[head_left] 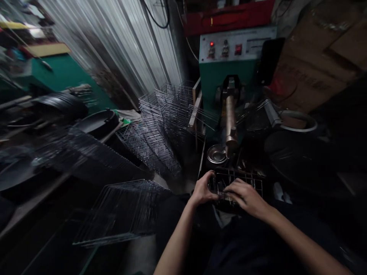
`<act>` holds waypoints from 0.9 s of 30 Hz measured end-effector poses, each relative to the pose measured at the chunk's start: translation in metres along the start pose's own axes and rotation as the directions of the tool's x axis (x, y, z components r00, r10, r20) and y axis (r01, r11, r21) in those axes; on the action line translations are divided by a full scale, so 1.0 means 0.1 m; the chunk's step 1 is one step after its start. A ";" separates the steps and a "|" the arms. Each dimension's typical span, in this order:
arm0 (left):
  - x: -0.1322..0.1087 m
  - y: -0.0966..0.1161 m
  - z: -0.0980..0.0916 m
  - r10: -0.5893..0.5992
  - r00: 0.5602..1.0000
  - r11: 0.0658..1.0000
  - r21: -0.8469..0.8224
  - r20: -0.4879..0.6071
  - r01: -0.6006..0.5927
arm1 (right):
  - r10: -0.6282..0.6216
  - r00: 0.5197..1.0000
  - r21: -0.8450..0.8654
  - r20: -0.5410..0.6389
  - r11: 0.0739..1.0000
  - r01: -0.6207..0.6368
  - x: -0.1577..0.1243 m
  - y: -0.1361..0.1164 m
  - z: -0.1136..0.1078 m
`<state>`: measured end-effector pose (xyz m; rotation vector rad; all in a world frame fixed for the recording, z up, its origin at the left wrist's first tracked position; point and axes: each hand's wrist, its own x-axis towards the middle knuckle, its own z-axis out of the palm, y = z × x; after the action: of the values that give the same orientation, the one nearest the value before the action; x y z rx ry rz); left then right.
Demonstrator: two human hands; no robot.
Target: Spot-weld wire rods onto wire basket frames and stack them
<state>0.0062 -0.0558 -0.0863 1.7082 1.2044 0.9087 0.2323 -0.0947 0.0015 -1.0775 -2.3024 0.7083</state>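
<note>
A small wire rack (257, 184) lies in front of me, below the copper-coloured arm (231, 122) of a green machine (209, 76). My left hand (203, 190) grips the rack's left end, thumb on the near side and fingers on the far side. Over the rack's middle, my right hand (247, 195) has its fingers bent and pressed together. Whatever those fingers pinch is too dark and blurred to make out. A round metal dish (217, 154) sits just beyond the rack, under the arm.
Stacked wire racks (157, 126) stand left of the machine, with another stack (123, 214) nearer my left side. Dark round pans (97, 121) lie on a bench farther left. Cardboard boxes (318, 65) and a white-rimmed bucket (311, 124) are at the right.
</note>
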 end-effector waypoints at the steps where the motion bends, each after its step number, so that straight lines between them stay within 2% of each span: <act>1: 0.05 0.03 0.09 0.026 1.000 0.999 0.028 0.006 -0.026 | -0.007 1.000 -0.094 -0.011 0.996 0.006 -0.02 0.07 0.04; 5: 0.18 0.12 0.33 0.088 0.996 0.996 0.006 0.001 -0.088 | -0.071 0.997 -0.407 -0.032 0.912 0.052 -0.16 0.26 0.10; 10: 0.26 0.19 0.44 0.106 0.994 0.994 -0.023 -0.016 -0.107 | -0.146 0.987 -0.535 -0.063 0.840 0.090 -0.27 0.29 0.04; 12: 0.27 0.21 0.44 0.112 0.993 0.993 -0.026 -0.027 -0.113 | -0.166 0.980 -0.499 -0.110 0.862 0.090 -0.30 0.22 -0.06; 15: 0.28 0.23 0.42 0.108 0.994 0.994 -0.029 -0.034 -0.109 | -0.128 0.976 -0.255 -0.176 0.964 0.081 -0.38 0.02 -0.27; 17: 0.28 0.24 0.39 0.092 0.995 0.996 -0.016 -0.034 -0.093 | -0.023 0.989 -0.077 -0.145 0.997 0.012 -0.41 -0.09 -0.39; 19: 0.28 0.24 0.38 0.081 0.996 0.997 0.001 -0.033 -0.081 | 0.064 0.995 -0.022 -0.083 0.998 -0.066 -0.39 -0.11 -0.43; 21: 0.27 0.26 0.39 0.085 0.996 0.996 0.009 -0.034 -0.084 | 0.084 0.994 -0.087 -0.066 0.992 -0.090 -0.34 -0.04 -0.37; 23: 0.27 0.28 0.41 0.100 0.995 0.995 -0.004 -0.026 -0.100 | 0.047 0.995 -0.233 -0.086 0.970 -0.066 -0.28 0.09 -0.24; 27: 0.26 0.28 0.46 0.115 0.993 0.991 -0.067 -0.024 -0.116 | -0.058 0.996 -0.528 -0.074 0.849 0.010 -0.22 0.25 0.00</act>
<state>0.0644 -0.0460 -0.0754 1.7321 1.0843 1.0276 0.2582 -0.0983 -0.0197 -1.2613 -2.4954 -0.0104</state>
